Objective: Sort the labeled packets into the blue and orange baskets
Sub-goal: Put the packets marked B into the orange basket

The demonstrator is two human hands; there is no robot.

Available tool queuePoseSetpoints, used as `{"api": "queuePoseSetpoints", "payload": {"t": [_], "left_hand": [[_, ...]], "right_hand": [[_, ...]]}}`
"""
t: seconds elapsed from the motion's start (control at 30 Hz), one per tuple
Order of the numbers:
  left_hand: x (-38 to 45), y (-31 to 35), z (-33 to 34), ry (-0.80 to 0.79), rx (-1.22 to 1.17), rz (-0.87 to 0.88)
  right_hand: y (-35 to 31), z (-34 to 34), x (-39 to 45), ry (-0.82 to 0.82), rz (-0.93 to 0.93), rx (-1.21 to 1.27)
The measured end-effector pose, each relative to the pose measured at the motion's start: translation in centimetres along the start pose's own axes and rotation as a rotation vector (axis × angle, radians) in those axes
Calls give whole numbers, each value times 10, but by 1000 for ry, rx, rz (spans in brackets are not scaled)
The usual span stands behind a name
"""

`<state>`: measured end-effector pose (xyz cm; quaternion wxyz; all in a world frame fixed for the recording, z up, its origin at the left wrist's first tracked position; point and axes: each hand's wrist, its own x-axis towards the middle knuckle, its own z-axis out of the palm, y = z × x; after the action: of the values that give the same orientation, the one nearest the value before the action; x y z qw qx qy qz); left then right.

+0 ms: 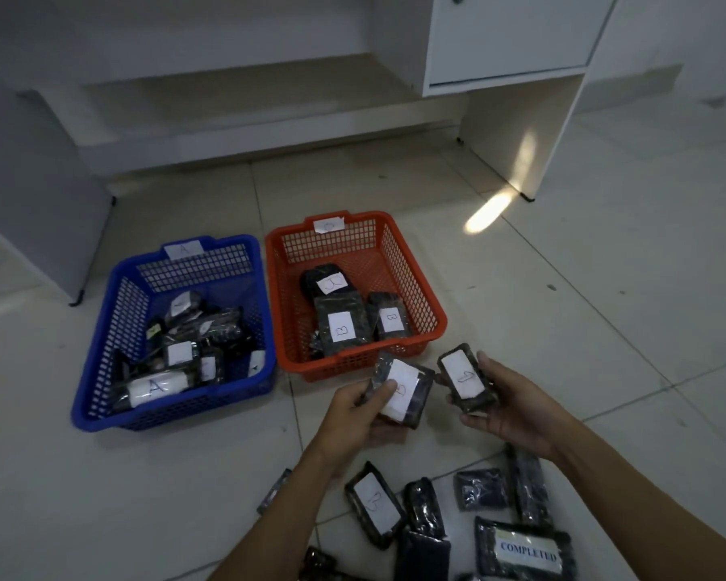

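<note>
The left hand (pixel 363 406) grips a dark packet (pixel 401 390), thumb laid across its white label, fingers curled beneath it. The letter on that label is partly covered and cannot be read with certainty. The right hand (pixel 506 406) holds a second dark packet (pixel 462 377), fingers wrapped round its far edge and the label facing up; the mark on it cannot be read with confidence. The two held packets are just beside each other, above the floor and near the front rim of the orange basket (pixel 420 287).

The orange basket stands on the tiled floor (pixel 604 329) and carries a paper tag on its far rim. Inside lie several dark packets; two labels read B, a third is unclear. The blue basket (pixel 101 371) stands just beside it on the left, its far rim tagged A. It holds a heap of packets, one at the front marked A.

On the floor below the forearms lies a loose group of unsorted packets (pixel 483 490), some label-down. One packet (pixel 374 503) shows a handwritten white label. Another packet (pixel 524 551) bears the printed word COMPLETED.

A white cabinet (pixel 508 35) stands behind the baskets. A patch of light (pixel 489 215) falls on the floor near its foot
</note>
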<state>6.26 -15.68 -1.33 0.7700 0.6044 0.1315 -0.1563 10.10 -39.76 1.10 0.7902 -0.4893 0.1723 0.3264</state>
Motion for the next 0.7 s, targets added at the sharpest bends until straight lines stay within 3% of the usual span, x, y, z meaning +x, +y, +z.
{"api": "queuePoseSetpoints", "payload": {"t": [0.17, 0.4, 0.57, 0.7], "left_hand": [[-21, 19, -18, 44, -70, -3], [-48, 49, -61, 119, -79, 77], [-50, 85, -82, 131, 106, 151], [-23, 130, -90, 100, 318, 167]], "right_hand": [[-2, 36, 4, -14, -78, -187], [-10, 80, 11, -95, -103, -196], [-22, 102, 19, -99, -103, -239], [-49, 117, 37, 17, -159, -407]]}}
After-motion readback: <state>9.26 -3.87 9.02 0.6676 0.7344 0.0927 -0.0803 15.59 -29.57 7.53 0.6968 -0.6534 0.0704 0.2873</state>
